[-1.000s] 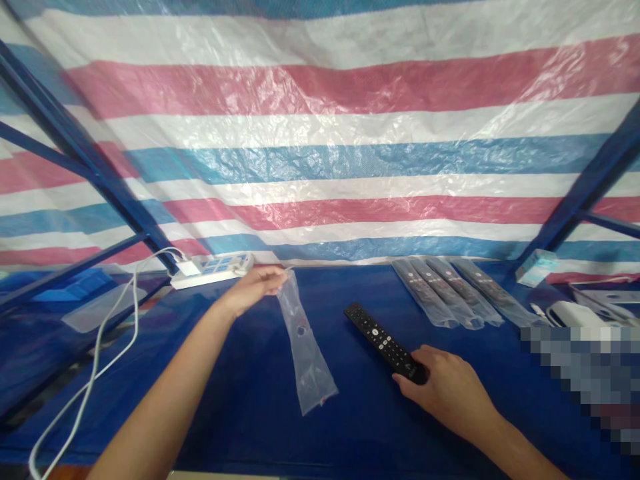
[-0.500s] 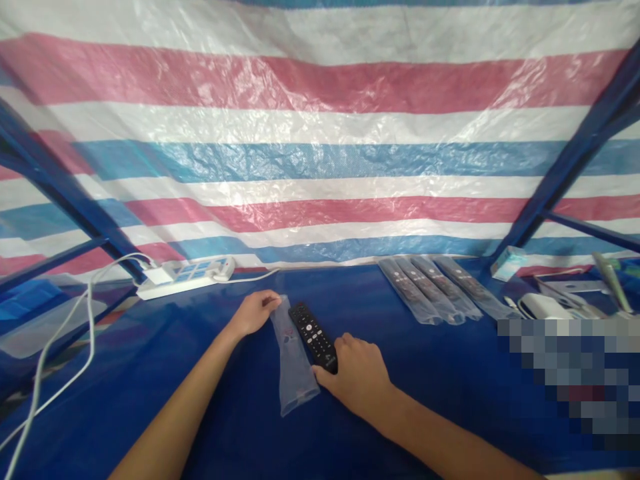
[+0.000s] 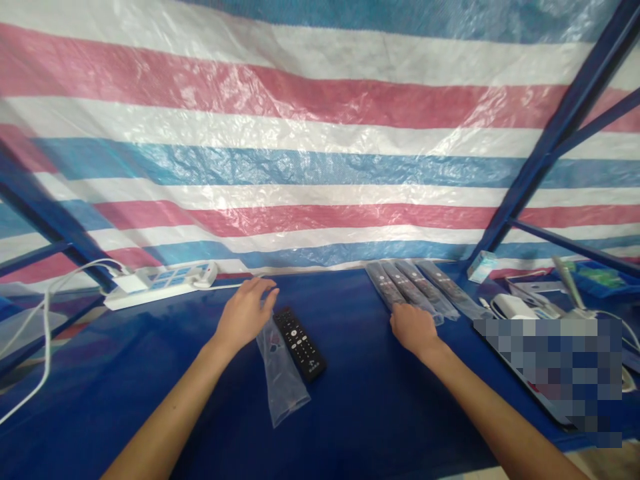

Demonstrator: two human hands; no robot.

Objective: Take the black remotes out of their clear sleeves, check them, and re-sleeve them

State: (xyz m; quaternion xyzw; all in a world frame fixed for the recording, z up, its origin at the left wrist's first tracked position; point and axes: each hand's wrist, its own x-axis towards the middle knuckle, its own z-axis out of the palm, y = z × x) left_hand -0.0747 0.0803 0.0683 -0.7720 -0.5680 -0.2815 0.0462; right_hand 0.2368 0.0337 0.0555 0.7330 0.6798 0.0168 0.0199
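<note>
A black remote control (image 3: 300, 343) lies face up on the blue table (image 3: 350, 420), just right of a flat clear plastic bag (image 3: 283, 377). My left hand (image 3: 246, 312) hovers around the bag's upper end with fingers apart, holding nothing. Farther right, my right hand (image 3: 414, 327) is at the near end of the leftmost bagged remote (image 3: 387, 281), its fingers curled closed on that end. Other bagged remotes (image 3: 445, 283) lie beside it in a slanted row. The right fingertips are partly hidden.
A white power strip (image 3: 160, 283) with cables is at the back left. On the right are a small box (image 3: 481, 267), a white adapter (image 3: 513, 307) and a blurred-out flat device (image 3: 560, 373). Striped sheeting (image 3: 320, 160) hangs behind the table.
My right hand has left the black remote and moved right to the bagged remotes. My left hand has let go of the clear bag's top and opened. The view has shifted right.
</note>
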